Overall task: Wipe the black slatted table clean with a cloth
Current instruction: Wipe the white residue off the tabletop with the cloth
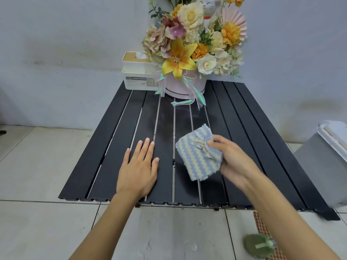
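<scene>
A low black slatted table (244,132) stands on the tiled floor in front of me. My left hand (139,167) rests flat on its near-middle slats, fingers straight and together. My right hand (231,159) pinches a folded cloth (197,152) with blue and cream wavy stripes, holding it tilted over the table's middle-right slats. Whether the cloth's lower edge touches the table I cannot tell.
At the table's far edge stand a pink round box of artificial flowers (187,87) with trailing ribbons and a white tissue holder (137,72). A grey bin (326,162) sits right of the table. A green slipper (258,245) lies on a checked mat at bottom right.
</scene>
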Available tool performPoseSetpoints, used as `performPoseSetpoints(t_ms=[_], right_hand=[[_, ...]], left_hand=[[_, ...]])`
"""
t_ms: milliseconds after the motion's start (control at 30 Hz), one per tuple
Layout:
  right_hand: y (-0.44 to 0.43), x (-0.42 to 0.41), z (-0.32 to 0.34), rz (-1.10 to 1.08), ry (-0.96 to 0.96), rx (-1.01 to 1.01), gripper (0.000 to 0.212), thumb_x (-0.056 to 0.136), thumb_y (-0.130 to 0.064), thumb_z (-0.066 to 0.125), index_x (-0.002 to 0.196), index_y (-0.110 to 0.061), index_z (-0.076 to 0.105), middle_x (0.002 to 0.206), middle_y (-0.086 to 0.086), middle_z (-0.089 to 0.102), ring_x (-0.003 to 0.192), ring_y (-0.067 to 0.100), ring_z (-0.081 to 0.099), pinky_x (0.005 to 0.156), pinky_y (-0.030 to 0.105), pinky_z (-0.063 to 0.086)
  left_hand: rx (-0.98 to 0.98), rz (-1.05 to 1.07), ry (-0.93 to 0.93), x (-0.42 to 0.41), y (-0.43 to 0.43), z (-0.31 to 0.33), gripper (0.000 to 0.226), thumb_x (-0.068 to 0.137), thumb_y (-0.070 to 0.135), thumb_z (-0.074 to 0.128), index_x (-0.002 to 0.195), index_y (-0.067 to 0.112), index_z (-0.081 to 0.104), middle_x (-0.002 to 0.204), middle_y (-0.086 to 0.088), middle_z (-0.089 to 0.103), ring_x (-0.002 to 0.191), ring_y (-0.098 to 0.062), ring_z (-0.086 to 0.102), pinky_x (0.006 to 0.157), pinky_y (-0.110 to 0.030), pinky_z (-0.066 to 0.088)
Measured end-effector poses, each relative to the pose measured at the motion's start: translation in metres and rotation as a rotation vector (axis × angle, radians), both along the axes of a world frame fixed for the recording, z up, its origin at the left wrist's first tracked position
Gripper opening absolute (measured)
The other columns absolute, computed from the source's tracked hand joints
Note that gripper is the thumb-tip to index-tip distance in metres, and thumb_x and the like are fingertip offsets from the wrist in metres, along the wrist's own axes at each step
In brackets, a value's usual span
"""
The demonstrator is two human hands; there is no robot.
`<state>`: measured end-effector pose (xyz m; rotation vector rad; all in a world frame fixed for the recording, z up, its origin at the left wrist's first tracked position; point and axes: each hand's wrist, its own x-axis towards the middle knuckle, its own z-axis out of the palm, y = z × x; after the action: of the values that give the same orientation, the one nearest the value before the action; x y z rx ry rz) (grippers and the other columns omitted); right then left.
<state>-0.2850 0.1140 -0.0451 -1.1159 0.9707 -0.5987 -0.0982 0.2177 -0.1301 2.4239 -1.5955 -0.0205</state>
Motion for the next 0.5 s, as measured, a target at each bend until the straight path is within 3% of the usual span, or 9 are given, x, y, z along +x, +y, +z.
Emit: performPoseSetpoints(t_ms=[67,167,267,367,500], right_hand=[[-0.011,-0.002,-0.006,0.000,0.130,-0.046,0.022,0.095,-0.006,0.046,0.113,-0.015,0.056,0.110,0.006,0.065,0.088,0.015,0.066,0.070,0.027,0.054],[-0.011,-0.006,-0.028,-0.050,0.614,-0.661,0.044,0.092,-0.012,0.049,0.134,-0.020,0.040,0.140,0.004,0.042,0.124,0.020,0.042,0.100,0.030,0.034],[0.007,-0.006,-0.042,0.107,0.786,-1.097,0.047,0.093,-0.040,0.036,0.140,-0.036,0.032,0.153,-0.006,0.023,0.143,0.018,0.013,0.117,0.045,0.004],[0.007,0.001,-0.064,0.377,0.981,-1.160,0.064,0.081,-0.064,0.004,0.141,-0.050,0.022,0.157,-0.014,0.011,0.146,0.019,-0.003,0.114,0.053,-0.007],[-0.030,0.025,-0.069,0.354,0.951,-1.072,0.048,0.092,-0.058,0.017,0.140,-0.052,0.022,0.157,-0.014,0.011,0.146,0.018,-0.001,0.116,0.048,-0.001]], left_hand=[[0.004,0.002,-0.010,0.000,0.000,-0.001,0.082,0.073,0.049,-0.021,0.149,0.023,-0.002,0.156,0.010,-0.006,0.142,-0.007,-0.011,0.115,-0.034,-0.007],[0.005,0.004,-0.010,0.001,0.000,-0.001,0.082,0.073,0.049,-0.021,0.149,0.023,-0.002,0.156,0.010,-0.006,0.142,-0.007,-0.011,0.115,-0.034,-0.007],[-0.014,0.004,-0.002,0.001,-0.001,-0.002,0.082,0.074,0.050,-0.019,0.149,0.023,0.001,0.156,0.010,-0.004,0.143,-0.007,-0.009,0.115,-0.034,-0.006],[-0.007,0.003,-0.018,0.000,0.000,-0.001,0.082,0.074,0.049,-0.019,0.149,0.023,0.001,0.156,0.010,-0.004,0.143,-0.007,-0.009,0.115,-0.033,-0.006],[-0.009,0.004,-0.014,0.000,-0.001,-0.002,0.082,0.075,0.049,-0.019,0.149,0.022,0.002,0.157,0.009,-0.003,0.143,-0.008,-0.008,0.115,-0.034,-0.005]])
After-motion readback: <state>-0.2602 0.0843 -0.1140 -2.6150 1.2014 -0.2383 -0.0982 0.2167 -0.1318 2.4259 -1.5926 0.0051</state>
